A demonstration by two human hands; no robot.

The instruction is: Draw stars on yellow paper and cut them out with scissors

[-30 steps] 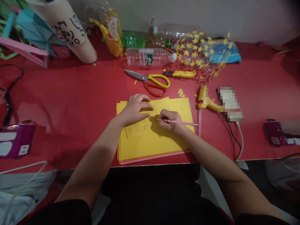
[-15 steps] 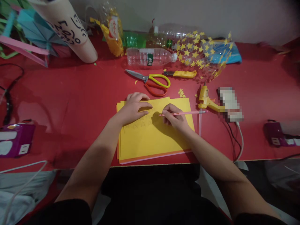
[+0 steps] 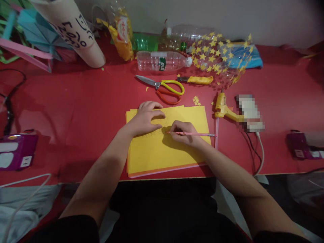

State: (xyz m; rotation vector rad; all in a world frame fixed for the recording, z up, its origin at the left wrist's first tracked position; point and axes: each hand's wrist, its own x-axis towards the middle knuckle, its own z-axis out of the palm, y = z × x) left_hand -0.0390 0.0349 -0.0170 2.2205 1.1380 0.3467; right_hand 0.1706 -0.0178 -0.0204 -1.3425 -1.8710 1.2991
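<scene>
Shifting pencil (image 3: 198, 134) lower-left mid-frame, pinched in right hand (image 3: 185, 127). Resting spread left hand (image 3: 144, 120) on paper (image 3: 162, 157) marked above, bare below.

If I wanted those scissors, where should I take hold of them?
Best, I'd say, by the yellow loop and red loop, from the person's right: the scissors lie flat beyond the yellow paper, loops to the right, blades pointing left.
</scene>
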